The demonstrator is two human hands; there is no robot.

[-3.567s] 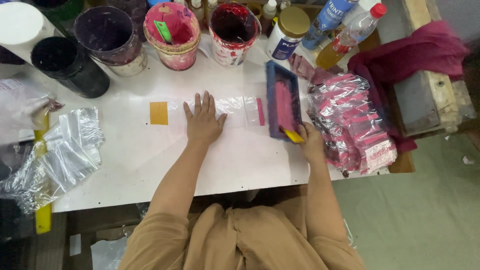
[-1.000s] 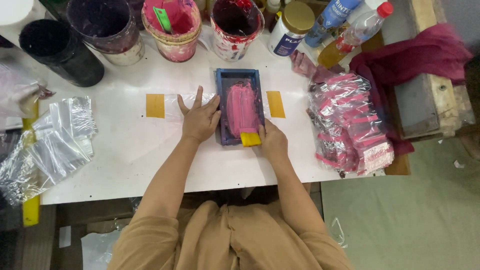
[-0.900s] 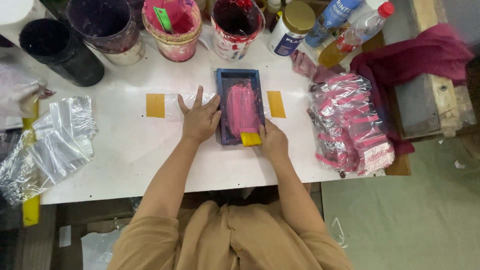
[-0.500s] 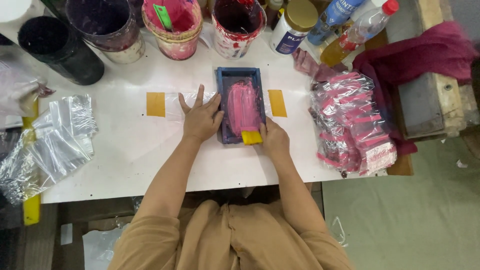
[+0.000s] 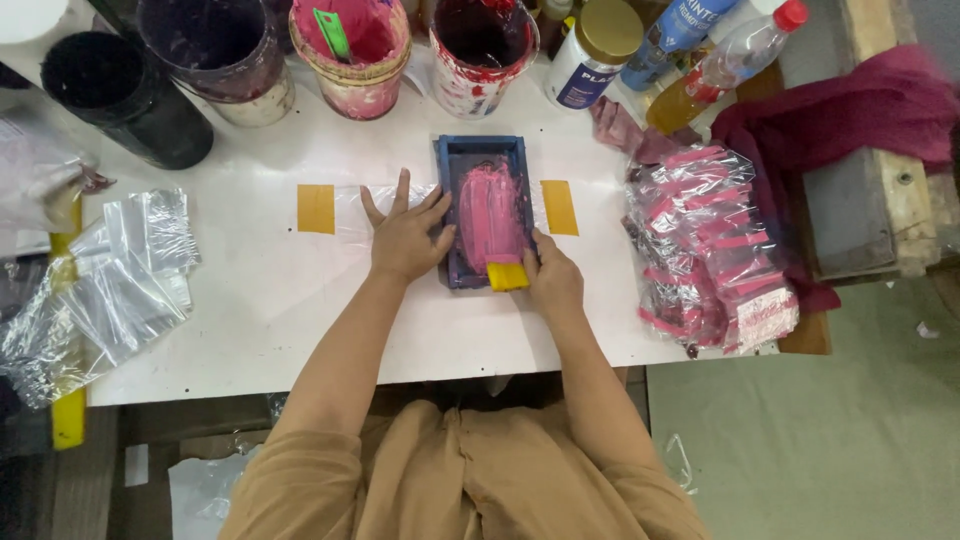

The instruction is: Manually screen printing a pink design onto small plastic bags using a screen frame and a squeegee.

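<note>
A small blue printing frame [image 5: 483,152] lies flat on the white table [image 5: 250,310], its screen smeared with pink ink [image 5: 488,212]. My left hand [image 5: 404,236] presses on a clear plastic bag [image 5: 352,203] and against the frame's left edge. My right hand [image 5: 553,281] grips a yellow squeegee [image 5: 508,275] at the near end of the screen. Two yellow tape patches, one to the left [image 5: 315,208] and one to the right [image 5: 558,206], flank the frame.
Several ink buckets stand along the far edge, one black [image 5: 120,100], one pink with a green tool [image 5: 352,45], one dark red [image 5: 482,50]. Printed pink bags [image 5: 705,250] pile at the right beside a maroon cloth [image 5: 860,110]. Loose clear bags [image 5: 110,285] lie left.
The frame, tilted up in my right hand earlier, now lies flat over the bag. Over the last second both hands and the squeegee stay almost still at the screen's near end.
</note>
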